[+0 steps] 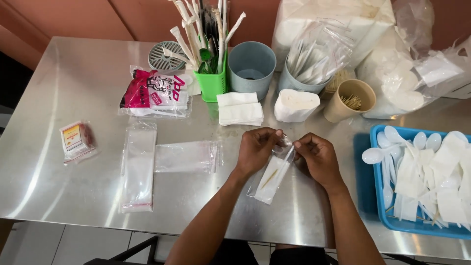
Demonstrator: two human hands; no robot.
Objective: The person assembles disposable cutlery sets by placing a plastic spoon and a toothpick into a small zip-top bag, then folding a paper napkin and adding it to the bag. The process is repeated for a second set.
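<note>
Head view, looking down on a brushed steel table [73, 167]. The left hand [256, 147] and the right hand [319, 156] meet above the table's near middle, each with fingers pinched together on the upper end of a narrow clear plastic sleeve [273, 177]. The sleeve hangs tilted between the two hands, its lower end toward the left forearm, and holds a folded white napkin and a thin wooden toothpick [269, 178].

Well apart to the left of the left hand lie a short stack of flat clear plastic bags [189, 157] and, beyond it, a longer upright stack of clear bags [138, 164]. Farther left sits a small sealed packet with a yellow and red label [76, 140].

Just beyond the left hand's fingertips lies a pile of folded white paper napkins [239, 109]; beside that, a white wad in a plastic wrap [295, 105]. Behind these stand a green plastic holder of wrapped straws [212, 73], a grey-blue plastic cup [251, 66], a second grey-blue cup stuffed with packed sleeves [309, 68], and a tan paper cup of toothpicks [349, 99]. A pink and white packet [156, 92] lies farther left.

To the right of the right hand, a blue plastic tray [378, 196] holds white plastic spoons [375, 155] and napkins.
</note>
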